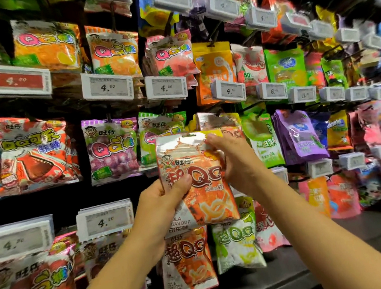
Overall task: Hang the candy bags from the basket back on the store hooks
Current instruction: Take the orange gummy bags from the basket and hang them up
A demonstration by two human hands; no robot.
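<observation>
Now the step in hand looks like threading the hang hole of the cola candy bag (pixel 196 180) onto a store hook. Nearest the camera, two bare forearms reach up toward the display. The left hand (pixel 163 200) grips the bag's lower left side, thumb curled over the front and fingers hidden behind it. The right hand (pixel 233 162) pinches the bag's upper right edge, fingertips pressed just beside the hang hole at the top.

To do it well, I judge the right hand should keep the header strip flat and taut so the hole stays open, while the left steadies the body of the bag and keeps it from swinging. The hole should be lined up with the hook's tip before the bag is pushed back along it. Which hook is meant I cannot tell; its tip is hidden behind the bag.

The bag is glossy, silver at the top and orange-red below, with a cartoon face, large lettering and the printed words COLA FLAVOUR. It looks light and crinkly.

Directly below the bag, a matching cola bag (pixel 187 263) hangs already, with a green-and-white bag (pixel 236 244) beside it. Behind and above the bag hang more candy bags, and further up a price tag (pixel 166 87).
</observation>
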